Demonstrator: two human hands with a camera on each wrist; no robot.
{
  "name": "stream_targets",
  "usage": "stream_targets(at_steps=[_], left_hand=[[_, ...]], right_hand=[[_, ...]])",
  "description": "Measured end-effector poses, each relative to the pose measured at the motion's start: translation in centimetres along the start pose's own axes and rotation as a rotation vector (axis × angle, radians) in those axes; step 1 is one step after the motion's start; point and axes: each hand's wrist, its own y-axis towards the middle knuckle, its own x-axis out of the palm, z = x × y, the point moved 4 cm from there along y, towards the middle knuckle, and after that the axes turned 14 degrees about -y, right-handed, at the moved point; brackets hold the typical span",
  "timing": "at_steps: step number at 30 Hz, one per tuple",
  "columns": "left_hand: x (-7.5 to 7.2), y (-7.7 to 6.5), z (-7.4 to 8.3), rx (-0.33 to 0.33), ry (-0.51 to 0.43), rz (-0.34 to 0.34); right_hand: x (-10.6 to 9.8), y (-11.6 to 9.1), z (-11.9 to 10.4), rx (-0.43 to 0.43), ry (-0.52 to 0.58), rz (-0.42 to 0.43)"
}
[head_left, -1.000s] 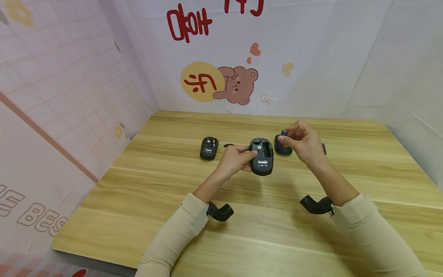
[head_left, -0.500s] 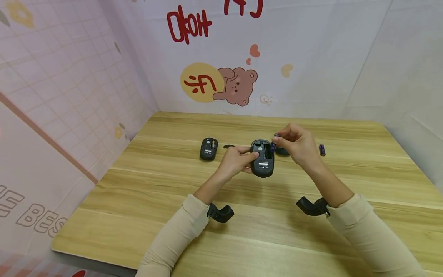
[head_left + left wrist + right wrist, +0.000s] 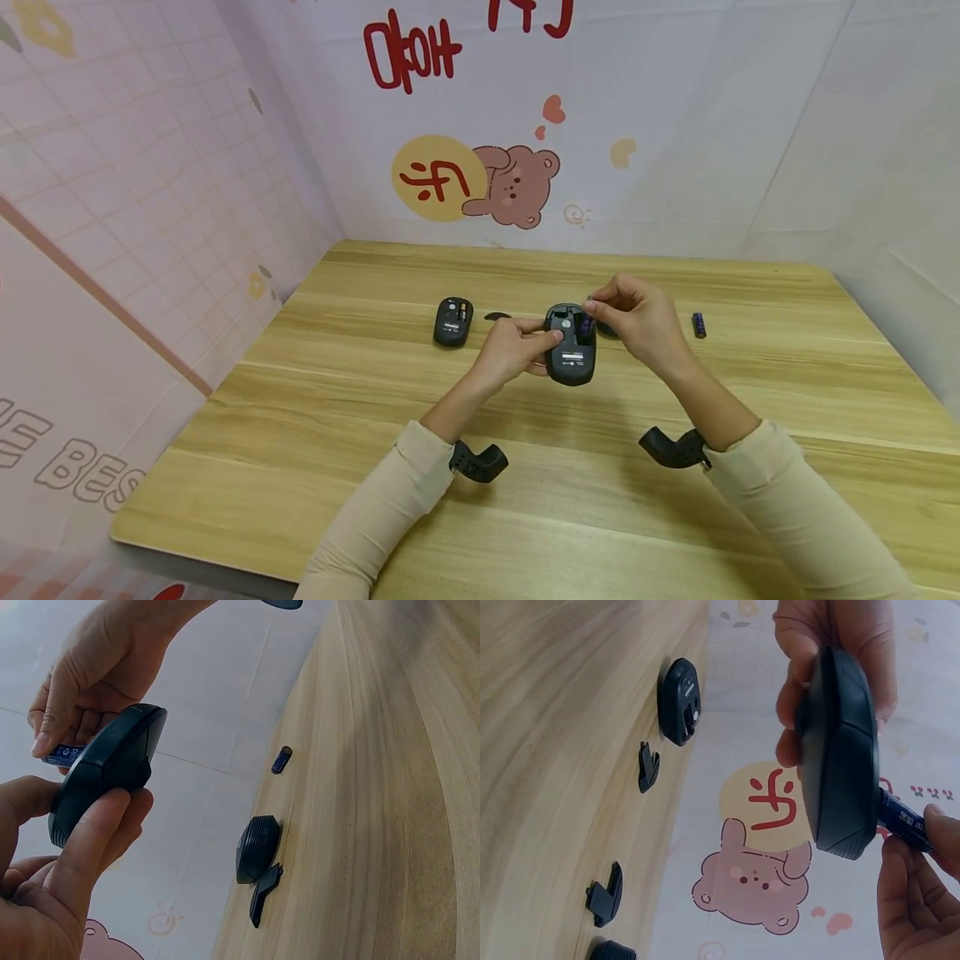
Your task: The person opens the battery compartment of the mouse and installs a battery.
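Over the middle of the table (image 3: 300, 450), the held mouse (image 3: 572, 354) is raised, its underside with the open bay turned to the head view. Mice, three: besides this one, the second mouse (image 3: 453, 323) lies at its 9 o'clock, the third mouse (image 3: 259, 849) at its 2 o'clock. Batteries, two plainly seen: the held battery (image 3: 587, 323), at the open bay, and the loose battery (image 3: 699, 325), on the table at 3 o'clock. Covers, two: the first cover (image 3: 496, 316) at 10 o'clock, the second cover (image 3: 605, 896) beside the third mouse.

The right hand (image 3: 641, 317) hides most of the third mouse in the head view. The second mouse's bay is too small to read surely. The held battery's inner end is masked in both wrist views; its seating cannot be told.

Left hand (image 3: 512, 346): thumb on the underside, fingers behind, parted by the held mouse's thickness. Right hand: thumb and fingertips pinching the held battery's outer end.
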Motion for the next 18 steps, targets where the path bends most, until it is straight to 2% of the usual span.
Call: stream_targets(at_steps=[8, 18], left_hand=[[-0.01, 0.07, 0.19, 0.001, -0.005, 0.01], [-0.1, -0.04, 0.27, -0.006, -0.009, 0.021]], right_hand=[[0.46, -0.25, 0.02, 0.034, -0.008, -0.048], [0.58, -0.43, 0.01, -0.011, -0.051, -0.055]])
